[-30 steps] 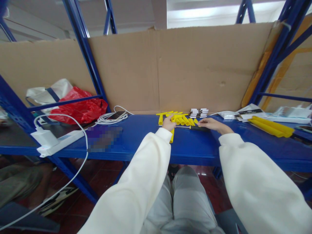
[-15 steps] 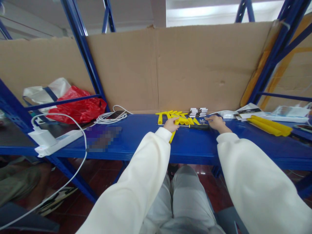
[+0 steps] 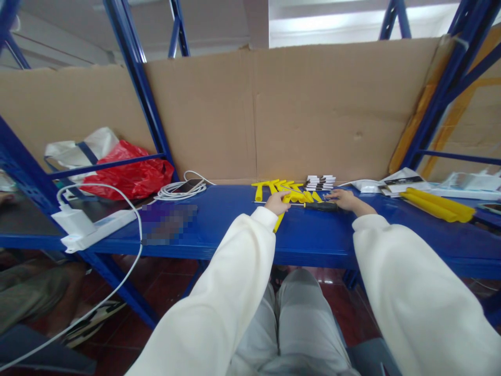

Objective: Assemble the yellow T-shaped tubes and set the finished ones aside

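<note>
My left hand (image 3: pixel 278 203) is closed on a yellow T-shaped piece (image 3: pixel 279 222), whose lower end shows below the fingers. Several more yellow pieces (image 3: pixel 259 192) lie behind and around that hand. A screwdriver with a black handle (image 3: pixel 321 207) rests between the two hands. My right hand (image 3: pixel 342 200) is at the right end of that handle, by some small metal bits, with its fingertips pinched together; what they hold, if anything, is too small to name. A stack of black and white items (image 3: pixel 320 183) lies just behind.
The blue table (image 3: pixel 227 224) carries a coiled white cable (image 3: pixel 180 191), a power strip (image 3: pixel 97 230), yellow rolls (image 3: pixel 438 204) and white packets (image 3: pixel 405 180). A red bag (image 3: pixel 133 169) sits at left. Cardboard (image 3: pixel 313 109) stands behind. A person's leg shows at lower left.
The view has shifted slightly. My right hand has moved a little toward the small metal bits, its fingers now closer together. My left hand still holds the yellow piece.
</note>
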